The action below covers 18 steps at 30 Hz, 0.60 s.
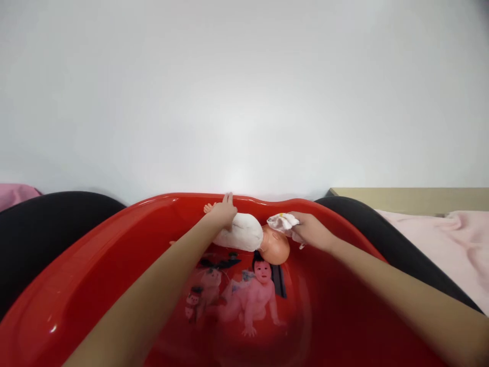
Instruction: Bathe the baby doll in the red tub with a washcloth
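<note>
Location: at the far wall of the large red plastic tub [95, 255], a small plastic baby doll with a white cloth-wrapped body [250, 235] lies on its side, head toward the right.
Left hand [222, 211]: fingers curled over the doll's lower body, clamped on it; 1 finger extends to the tub rim.
Right hand [311, 230]: fingers closed together on a small crumpled white cloth [283, 222], held just beside the doll's head.
Tub floor: printed baby picture [255, 298] lies below the doll; whether water is present cannot be told.
Surroundings: pink fabric [439, 229] to the right, beside a beige surface [412, 199].
Risk 1: the doll could slip from the 1-handed hold, since glossy plastic gives little grip.
Risk 2: the cloth could drop into the tub if the pinch loosens.
</note>
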Tool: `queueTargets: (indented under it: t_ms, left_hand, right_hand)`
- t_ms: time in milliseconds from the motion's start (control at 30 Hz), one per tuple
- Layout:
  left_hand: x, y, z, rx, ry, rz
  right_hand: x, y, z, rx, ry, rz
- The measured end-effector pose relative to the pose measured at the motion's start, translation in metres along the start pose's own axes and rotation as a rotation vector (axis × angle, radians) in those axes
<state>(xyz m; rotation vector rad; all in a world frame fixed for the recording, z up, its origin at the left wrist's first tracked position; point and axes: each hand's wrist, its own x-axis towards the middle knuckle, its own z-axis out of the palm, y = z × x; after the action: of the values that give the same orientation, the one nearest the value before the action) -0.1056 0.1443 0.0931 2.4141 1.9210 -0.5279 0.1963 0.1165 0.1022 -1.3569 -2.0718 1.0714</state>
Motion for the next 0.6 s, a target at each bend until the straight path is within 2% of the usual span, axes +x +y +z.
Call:
queueTargets:
  t_ms: [133,267,433,600]
  left_hand:
    - [-0.009,-0.001,0.012,0.011,0.103,0.022]
    - [-0.036,0.008,0.021,0.052,0.176,0.058]
    - [-0.074,0.031,0.032,0.105,0.194,0.068]
    - [-0.104,0.049,0.051,0.150,0.170,0.086]
  right_hand:
    - [-0.004,-0.002,0.009,-0.133,-0.080,-0.102]
    - [-0.003,0.000,0.012,-0.206,-0.115,-0.153]
    - [0.000,0.000,0.010,-0.219,-0.074,-0.192]
    - [-0.003,-0.004,0.010,-0.264,-0.077,-0.201]
